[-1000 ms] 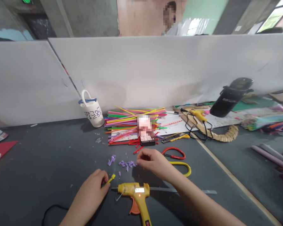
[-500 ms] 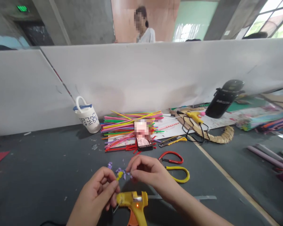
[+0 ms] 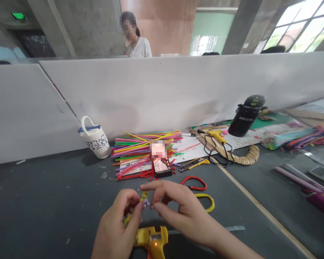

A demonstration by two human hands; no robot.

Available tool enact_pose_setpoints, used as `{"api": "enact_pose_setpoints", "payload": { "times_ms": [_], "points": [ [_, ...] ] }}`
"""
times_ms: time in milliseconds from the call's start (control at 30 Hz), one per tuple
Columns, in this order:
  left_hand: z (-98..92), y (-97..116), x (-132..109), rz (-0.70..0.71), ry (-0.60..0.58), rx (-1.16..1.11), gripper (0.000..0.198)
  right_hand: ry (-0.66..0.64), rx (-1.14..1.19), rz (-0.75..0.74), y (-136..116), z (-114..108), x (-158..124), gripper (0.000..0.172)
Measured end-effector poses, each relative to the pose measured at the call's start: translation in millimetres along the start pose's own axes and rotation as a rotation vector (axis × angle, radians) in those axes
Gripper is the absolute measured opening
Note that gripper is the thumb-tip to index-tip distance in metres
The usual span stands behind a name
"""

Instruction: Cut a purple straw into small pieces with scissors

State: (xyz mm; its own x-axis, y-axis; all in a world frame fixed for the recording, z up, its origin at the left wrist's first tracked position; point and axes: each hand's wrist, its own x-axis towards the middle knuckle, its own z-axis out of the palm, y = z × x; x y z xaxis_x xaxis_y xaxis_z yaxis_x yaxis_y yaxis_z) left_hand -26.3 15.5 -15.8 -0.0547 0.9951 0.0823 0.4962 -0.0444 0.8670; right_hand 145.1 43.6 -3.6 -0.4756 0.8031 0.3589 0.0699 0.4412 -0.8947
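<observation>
My left hand (image 3: 118, 223) is closed in a pinch around a small yellow craft piece (image 3: 144, 196), whose lower end shows by the palm. Small purple bits (image 3: 146, 203) sit at the piece, between the two hands. My right hand (image 3: 178, 207) reaches in from the right, its index finger stretched over the top of the piece. Its thumb and a curled finger meet at a purple bit by the fingertips, partly hidden. Just below the hands lies a yellow glue gun (image 3: 152, 237) with an orange light lit.
Scissors with red (image 3: 196, 182) and yellow handles lie behind my right hand. Beyond are a phone (image 3: 162, 167) on colourful pipe cleaners (image 3: 135, 151), a utility knife (image 3: 194, 164), a white cup (image 3: 98, 144), a second glue gun (image 3: 217, 136) and a black bottle (image 3: 243, 117). A person (image 3: 139, 46) is behind the white partition (image 3: 156, 93).
My hands have come closer together, and my right index finger now reaches over the yellow piece. The purple bits are more hidden. The person behind the partition appears further left.
</observation>
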Motion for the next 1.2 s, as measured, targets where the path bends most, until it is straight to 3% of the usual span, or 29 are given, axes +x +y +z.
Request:
{"api": "enact_pose_setpoints", "payload": {
  "times_ms": [167, 400, 600, 933, 1200],
  "points": [
    [-2.6, -5.6, 2.1, -0.021, -0.029, -0.017, 0.009, -0.102, -0.089, -0.046, 1.4, 0.8, -0.2, 0.014],
    [-8.1, -12.9, 15.3, -0.22, 0.063, -0.328, 0.031, -0.245, -0.448, 0.291, 27.6, -17.6, 6.4, 0.009],
    [-0.7, -11.1, 17.7, -0.363, -0.022, -0.557, 0.029, -0.334, -0.538, 0.402, 61.6, -11.7, 7.4, 0.008],
    [2.4, -9.4, 13.2, -0.539, -0.196, -0.863, 0.024, -0.414, -0.58, 0.409, 75.9, 1.6, 1.4, 0.015],
    [2.1, -3.0, 10.5, -0.512, -0.26, -0.924, 0.024, -0.42, -0.633, 0.408, 82.2, 7.2, 1.1, 0.018]
  ]
}}
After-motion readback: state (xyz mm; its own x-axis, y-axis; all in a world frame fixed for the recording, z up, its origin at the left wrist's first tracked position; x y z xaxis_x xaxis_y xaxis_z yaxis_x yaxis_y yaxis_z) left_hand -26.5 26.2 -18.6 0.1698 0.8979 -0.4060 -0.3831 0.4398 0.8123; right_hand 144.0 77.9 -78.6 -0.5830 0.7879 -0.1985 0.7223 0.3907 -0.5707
